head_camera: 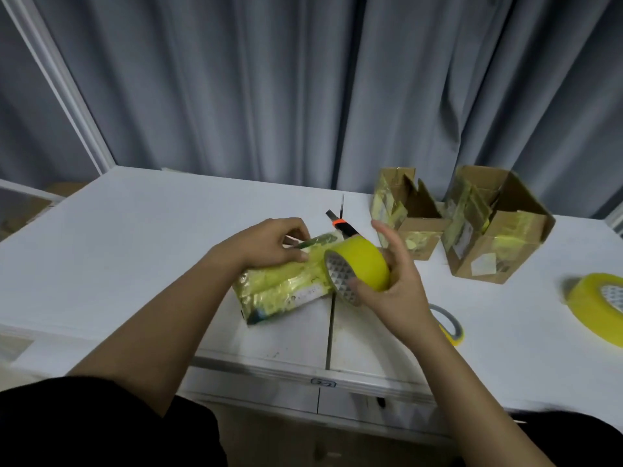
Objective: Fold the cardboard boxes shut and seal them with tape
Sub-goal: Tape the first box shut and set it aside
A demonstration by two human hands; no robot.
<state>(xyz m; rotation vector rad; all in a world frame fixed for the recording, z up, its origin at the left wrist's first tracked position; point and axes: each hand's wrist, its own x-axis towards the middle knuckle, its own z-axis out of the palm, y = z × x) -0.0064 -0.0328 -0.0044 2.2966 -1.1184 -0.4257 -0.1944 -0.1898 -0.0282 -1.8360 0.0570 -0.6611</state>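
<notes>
While the left hand (269,246) pinches tape onto the taped box (286,288), the right hand (391,284) grips the yellow tape roll (365,264). That roll touches the box's right end.

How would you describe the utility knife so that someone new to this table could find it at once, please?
On the white table, look just beyond the yellow tape roll in the right hand, left of the two open cardboard boxes. The utility knife lies there: dark and slim with an orange band, the only non-yellow, non-cardboard item nearby.
</notes>
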